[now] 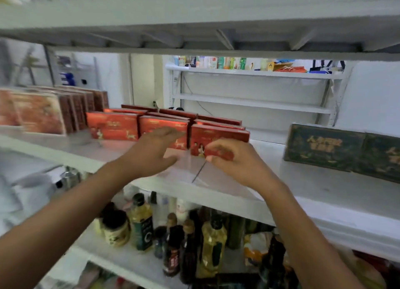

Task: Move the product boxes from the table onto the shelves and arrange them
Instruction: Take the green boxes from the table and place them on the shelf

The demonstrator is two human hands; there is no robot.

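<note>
Single view here, worn on the head, wide-angle, so straight edges bow. It faces forward into the white shelf point(303, 193) from very close, about level with the gap: the top of that board shows, and the underside of the upper board point(194, 11) across 12 o'clock. Forearms enter from 7 and 5 o'clock; left hand point(151, 150) and right hand point(236, 159) meet just below centre, at the front red box point(218, 137). Bottles point(140, 223) sit below at 6 o'clock, green boxes point(324, 148) at 3 o'clock. Through the open back, near 1 o'clock, a far rack point(249, 103) stands well apart.
</note>
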